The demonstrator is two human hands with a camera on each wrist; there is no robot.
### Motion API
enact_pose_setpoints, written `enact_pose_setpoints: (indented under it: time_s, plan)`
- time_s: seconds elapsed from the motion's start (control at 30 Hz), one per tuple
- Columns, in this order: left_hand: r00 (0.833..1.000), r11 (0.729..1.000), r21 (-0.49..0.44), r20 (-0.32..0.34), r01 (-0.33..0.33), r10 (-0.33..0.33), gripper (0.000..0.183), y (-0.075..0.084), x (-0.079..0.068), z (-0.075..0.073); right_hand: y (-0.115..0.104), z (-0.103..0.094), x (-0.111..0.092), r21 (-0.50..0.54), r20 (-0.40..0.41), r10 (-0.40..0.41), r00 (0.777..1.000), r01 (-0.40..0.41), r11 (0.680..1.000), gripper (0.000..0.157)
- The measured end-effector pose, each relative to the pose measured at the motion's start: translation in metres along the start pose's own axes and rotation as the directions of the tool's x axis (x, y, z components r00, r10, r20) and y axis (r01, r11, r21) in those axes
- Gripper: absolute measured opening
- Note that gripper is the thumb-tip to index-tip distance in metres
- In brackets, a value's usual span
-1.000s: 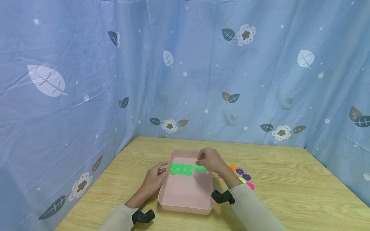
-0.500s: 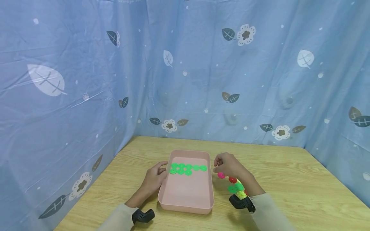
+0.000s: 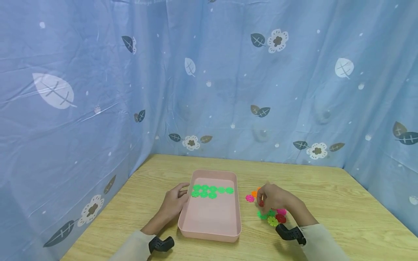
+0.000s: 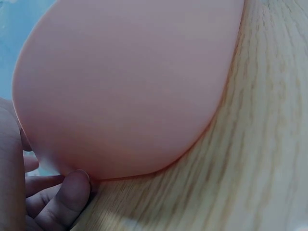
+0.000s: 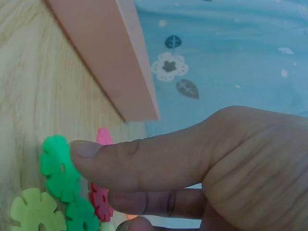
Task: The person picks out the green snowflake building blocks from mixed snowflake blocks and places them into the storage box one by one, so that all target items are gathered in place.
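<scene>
A shallow pink tray [image 3: 209, 222] lies on the table with two rows of green flower-shaped plastic discs [image 3: 212, 189] inside. My left hand [image 3: 175, 201] rests against the tray's left outer wall, its fingertips touching the side; the left wrist view shows the thumb at the wall's lower edge. Over a loose group of flower discs right of the tray is my right hand [image 3: 275, 197], fingers loosely bent. In the right wrist view its thumb tip is beside a green disc [image 5: 61, 166], with thumb and fingers apart. A red disc [image 5: 101, 202] shows beyond, partly hidden.
Pink [image 3: 249, 198], yellow-green [image 3: 272, 221] and dark red [image 3: 281, 218] discs lie around the right hand; an orange disc [image 3: 254, 194] is partly covered. The wooden table [image 3: 343, 210] ends at a blue patterned curtain [image 3: 209, 94] behind and on the left.
My right hand has moved from above the tray's far right corner, rightward and down to the loose discs. The left hand and tray have stayed put.
</scene>
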State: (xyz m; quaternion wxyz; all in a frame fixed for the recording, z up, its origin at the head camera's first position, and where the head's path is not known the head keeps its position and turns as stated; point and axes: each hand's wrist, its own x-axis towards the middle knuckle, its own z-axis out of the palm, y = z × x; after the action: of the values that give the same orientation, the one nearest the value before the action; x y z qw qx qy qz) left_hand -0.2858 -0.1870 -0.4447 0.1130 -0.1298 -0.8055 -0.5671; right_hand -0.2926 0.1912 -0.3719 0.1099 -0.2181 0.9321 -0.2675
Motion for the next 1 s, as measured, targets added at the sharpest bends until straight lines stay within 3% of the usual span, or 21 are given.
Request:
enact_pose_setpoints:
  time_s: [0.2,0.63,0.8,1.0]
  plan:
    - [1.000,1.000,0.006,0.001,-0.002,0.002,0.046,-0.001,-0.001,0.000,0.000,0.006,-0.001,-0.089,0.011,0.084,0.996,-0.082,0.993,0.025]
    - [1.000,1.000,0.018,0.003,-0.006,0.006,0.046,-0.001,0.000,-0.001,-0.005,0.012,0.000,-0.123,-0.023,0.101,0.995,-0.103,0.987,0.026]
    - [1.000,1.000,0.025,0.002,-0.005,0.005,0.046,-0.001,0.000,-0.001,-0.002,0.011,0.001,-0.098,-0.021,0.080,0.997,-0.081,0.992,0.027]
    - [1.000,1.000,0.015,0.004,-0.007,0.007,0.045,-0.001,0.001,0.001,0.004,0.004,-0.003,0.039,0.014,-0.015,1.000,0.015,0.999,0.021]
